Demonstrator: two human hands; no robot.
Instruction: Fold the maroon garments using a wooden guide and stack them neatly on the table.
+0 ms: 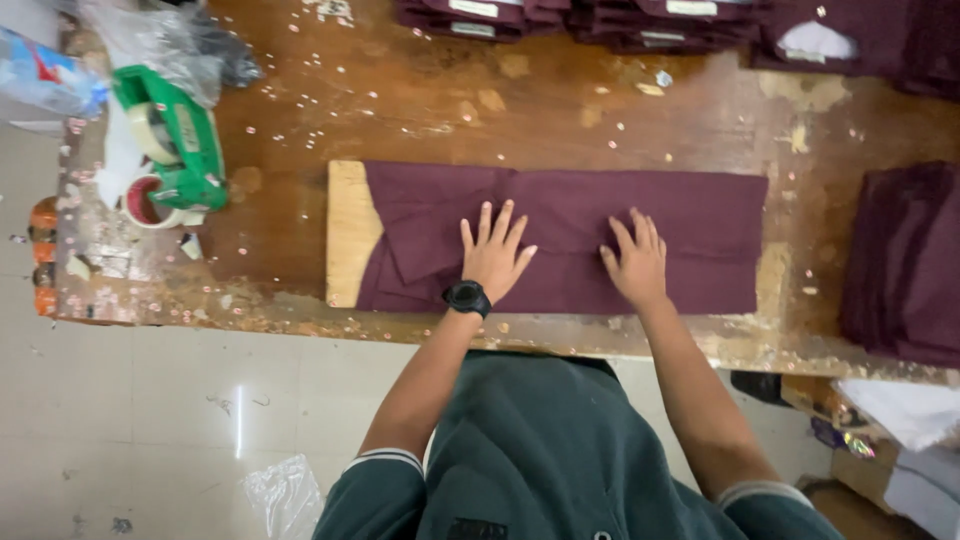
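A folded maroon garment (pixel 700 230) lies lengthwise over a pale wooden board (pixel 348 232) on a worn brown wooden table (pixel 420 110). My left hand (pixel 493 255), with a black watch on its wrist, presses flat on the garment's left half, fingers spread. Flat on the cloth a little to the right rests my right hand (pixel 636 262), fingers apart. Neither hand grips anything.
A green tape dispenser (pixel 180 140) with tape rolls sits at the table's left end beside clear plastic bags (pixel 165 40). Folded maroon garments are stacked along the far edge (pixel 600 20) and at the right (pixel 905 265). Small paper bits litter the tabletop.
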